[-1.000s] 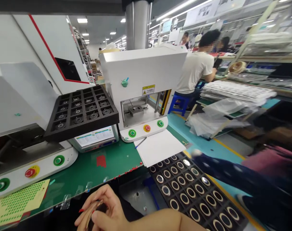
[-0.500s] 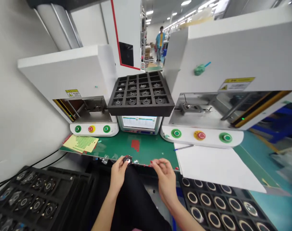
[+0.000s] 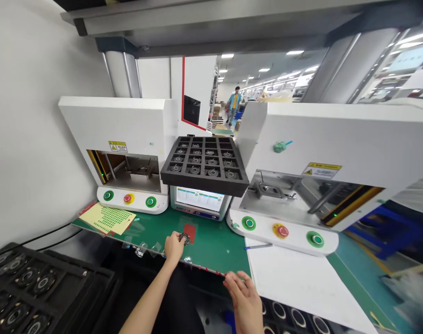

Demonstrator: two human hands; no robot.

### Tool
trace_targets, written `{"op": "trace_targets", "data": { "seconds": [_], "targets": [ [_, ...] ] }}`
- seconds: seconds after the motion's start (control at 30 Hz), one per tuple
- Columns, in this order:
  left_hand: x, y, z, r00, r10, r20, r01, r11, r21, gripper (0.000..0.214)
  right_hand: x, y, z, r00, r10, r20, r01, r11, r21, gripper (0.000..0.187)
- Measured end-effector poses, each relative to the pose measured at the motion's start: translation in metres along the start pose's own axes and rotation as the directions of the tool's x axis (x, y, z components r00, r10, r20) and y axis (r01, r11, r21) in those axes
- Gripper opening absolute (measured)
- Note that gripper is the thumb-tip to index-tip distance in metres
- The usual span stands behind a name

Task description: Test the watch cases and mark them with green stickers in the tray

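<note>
My left hand (image 3: 174,248) pinches a small round black part (image 3: 184,238) with a pale ring in its middle. It holds the part over the green tabletop (image 3: 211,250), just in front of a patch of small red stickers (image 3: 189,233). My right hand (image 3: 244,297) is at the front table edge, fingertips drawn together beside several red bits (image 3: 211,270) stuck along that edge. Whatever may be between those fingertips is too small to make out.
A black foam tray (image 3: 204,182) of similar parts sits above a small screen (image 3: 199,200). White press machines (image 3: 120,120) (image 3: 322,134) stand either side. Paper and a pen (image 3: 258,247) lie right, a yellow sticker sheet (image 3: 107,219) left. More trays (image 3: 68,297) flank my legs. A person (image 3: 233,105) stands far back.
The view has tilted up. My left hand has carried the round part forward over the table, near the red stickers. My right hand has come to the table's front edge.
</note>
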State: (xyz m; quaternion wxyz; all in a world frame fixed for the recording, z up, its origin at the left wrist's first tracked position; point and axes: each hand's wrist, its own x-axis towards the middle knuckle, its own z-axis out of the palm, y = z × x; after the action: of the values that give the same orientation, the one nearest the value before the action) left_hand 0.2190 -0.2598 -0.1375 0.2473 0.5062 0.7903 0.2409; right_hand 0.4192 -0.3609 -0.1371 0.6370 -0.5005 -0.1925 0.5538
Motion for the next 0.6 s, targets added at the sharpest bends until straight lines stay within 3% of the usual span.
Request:
{"op": "trace_targets", "data": {
  "seconds": [0.2, 0.3, 0.37, 0.43, 0.5, 0.6],
  "targets": [
    [-0.026, 0.001, 0.005, 0.995, 0.052, -0.082, -0.047, 0.997, 0.060, 0.028, -0.016, 0.006, -0.004, 0.987, -0.133, 0.086, 0.136, 0.990, -0.040, 0.046],
    [-0.051, -0.005, -0.011, 0.985, 0.112, -0.133, -0.109, 0.994, 0.029, 0.023, -0.017, 0.011, -0.011, 0.983, -0.152, 0.107, 0.160, 0.984, -0.078, 0.041],
    [-0.070, -0.017, -0.036, 0.971, 0.157, -0.180, -0.156, 0.988, 0.017, 0.016, -0.015, 0.012, -0.015, 0.983, -0.152, 0.102, 0.162, 0.982, -0.095, 0.041],
    [-0.089, -0.036, -0.073, 0.957, 0.163, -0.239, -0.160, 0.987, 0.033, 0.010, -0.014, 0.011, -0.016, 0.984, -0.156, 0.086, 0.164, 0.981, -0.101, 0.041],
    [-0.107, -0.061, -0.119, 0.943, 0.098, -0.319, -0.078, 0.994, 0.077, 0.014, -0.014, 0.008, -0.013, 0.989, -0.130, 0.067, 0.136, 0.986, -0.099, 0.043],
    [-0.128, -0.099, -0.187, 0.884, -0.071, -0.461, 0.164, 0.973, 0.163, 0.024, -0.022, 0.004, 0.001, 0.997, -0.023, 0.067, 0.029, 0.996, -0.089, 0.048]
  ]
}}
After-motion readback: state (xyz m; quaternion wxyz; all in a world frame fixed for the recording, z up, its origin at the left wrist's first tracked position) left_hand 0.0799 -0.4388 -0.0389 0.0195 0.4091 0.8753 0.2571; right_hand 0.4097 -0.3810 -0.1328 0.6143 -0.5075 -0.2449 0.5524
